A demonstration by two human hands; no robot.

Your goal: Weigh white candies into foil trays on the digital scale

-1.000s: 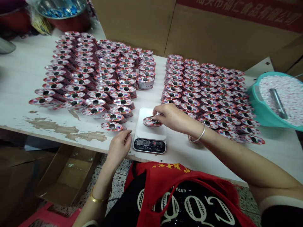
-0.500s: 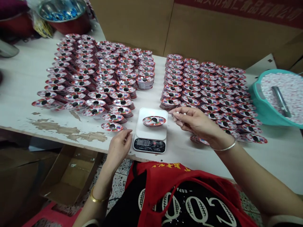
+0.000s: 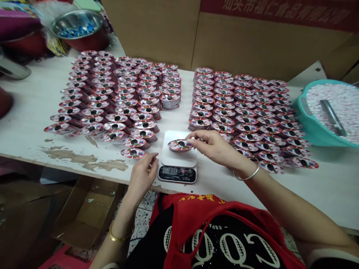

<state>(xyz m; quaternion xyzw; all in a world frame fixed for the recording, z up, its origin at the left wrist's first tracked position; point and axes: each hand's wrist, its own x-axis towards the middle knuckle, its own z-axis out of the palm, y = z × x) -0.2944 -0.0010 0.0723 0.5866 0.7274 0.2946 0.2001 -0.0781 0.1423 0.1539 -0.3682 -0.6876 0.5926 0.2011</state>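
Observation:
A small white kitchen scale [image 3: 177, 160] sits at the table's near edge with one red foil-lidded cup [image 3: 179, 145] on its platform. My right hand [image 3: 214, 146] reaches over the cup's right rim, its fingers pinched on a small white piece that I cannot name. My left hand [image 3: 143, 173] rests curled on the table edge just left of the scale, near a single lidded cup [image 3: 132, 153]. Each cup's lid has a dark hole in its middle.
Several rows of the same cups fill the table in a left block [image 3: 117, 97] and a right block [image 3: 246, 116]. A teal basin [image 3: 308, 123] of small pale pieces with a metal scoop [image 3: 332, 116] stands at the right. A metal bowl [image 3: 75, 24] sits far left. Cardboard boxes [image 3: 84, 213] lie below.
My right hand drew back from the cup to the right, then returned to its rim with a small white piece. The left hand stayed put. The camera tilted slightly.

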